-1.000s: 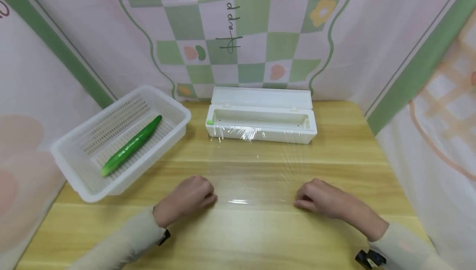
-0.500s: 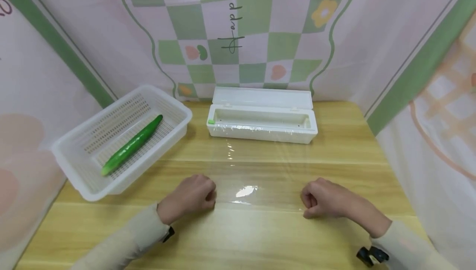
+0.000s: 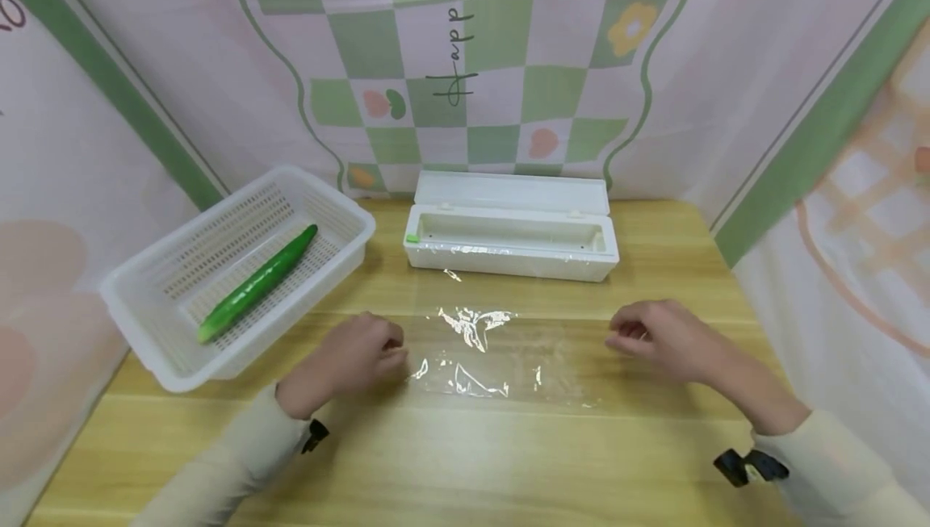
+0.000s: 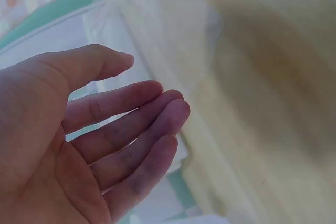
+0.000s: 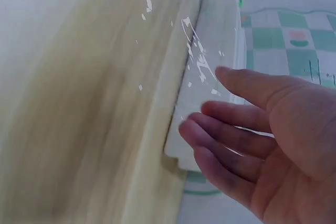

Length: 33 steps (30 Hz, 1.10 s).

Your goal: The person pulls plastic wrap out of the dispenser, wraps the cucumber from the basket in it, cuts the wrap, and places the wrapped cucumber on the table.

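Note:
A sheet of clear plastic wrap (image 3: 479, 349) lies over the table in front of the white wrap box (image 3: 512, 262), one end still running up to the box's front edge. Bright wrinkles show across its middle. My left hand (image 3: 356, 356) is at the sheet's left side, thumb apart from loosely bent fingers, nothing between them in the left wrist view. Off the sheet's right side hovers my right hand (image 3: 664, 337); in the right wrist view its thumb and fingers are spread apart and hold nothing. The box's lid (image 3: 512, 190) stands raised at the back.
To the left, a white perforated basket (image 3: 320, 301) holds one green cucumber (image 3: 254, 289). A small green piece (image 3: 412, 239) sits on the box's left front corner. Patterned cloth (image 3: 501, 35) hangs behind and at both sides of the wooden table (image 3: 465, 462).
Both hands have let go of the plastic wrap and moved outward and slightly away from the body. The sheet, earlier stretched between them, has sunk down and wrinkled.

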{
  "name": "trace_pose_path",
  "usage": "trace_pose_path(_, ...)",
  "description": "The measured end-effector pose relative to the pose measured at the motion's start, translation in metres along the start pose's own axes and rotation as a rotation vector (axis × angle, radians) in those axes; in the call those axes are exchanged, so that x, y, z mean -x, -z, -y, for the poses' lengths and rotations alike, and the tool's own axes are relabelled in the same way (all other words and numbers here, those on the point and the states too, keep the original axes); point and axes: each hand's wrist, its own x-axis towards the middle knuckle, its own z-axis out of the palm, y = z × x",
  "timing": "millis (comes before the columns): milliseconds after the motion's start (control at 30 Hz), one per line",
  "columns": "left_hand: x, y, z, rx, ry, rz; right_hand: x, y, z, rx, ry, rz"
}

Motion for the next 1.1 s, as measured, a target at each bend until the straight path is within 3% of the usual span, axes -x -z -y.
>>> trace_pose_path(133, 0.002, 0.018, 0.003, 0.038, -0.015, -0.041, -0.008, 0.011, -0.009, 0.074, -0.065, -0.079)
trace_pose_path(333, 0.007, 0.047, 0.015, 0.020, -0.019, -0.127, -0.023, 0.018, -0.030, 0.079, -0.149, -0.105)
trace_pose_path(467, 0.009, 0.063, 0.025, 0.019, 0.005, -0.158, -0.032, 0.015, -0.045, 0.078, -0.119, -0.178)
trace_pose_path(667, 0.018, 0.092, 0.043, 0.030, 0.058, -0.185, -0.043, 0.010, -0.062, 0.120, -0.004, -0.279)
trace_pose_path(767, 0.021, 0.107, 0.055, 0.010, 0.086, -0.172, -0.049, 0.010, -0.068, 0.130, 0.021, -0.287)
trace_pose_path(900, 0.022, 0.125, 0.070, 0.001, 0.173, -0.103, -0.054, 0.010, -0.073, 0.122, 0.028, -0.283)
trace_pose_path(1100, 0.025, 0.142, 0.096, -0.028, 0.250, -0.060, -0.058, 0.009, -0.076, 0.092, 0.018, -0.261)
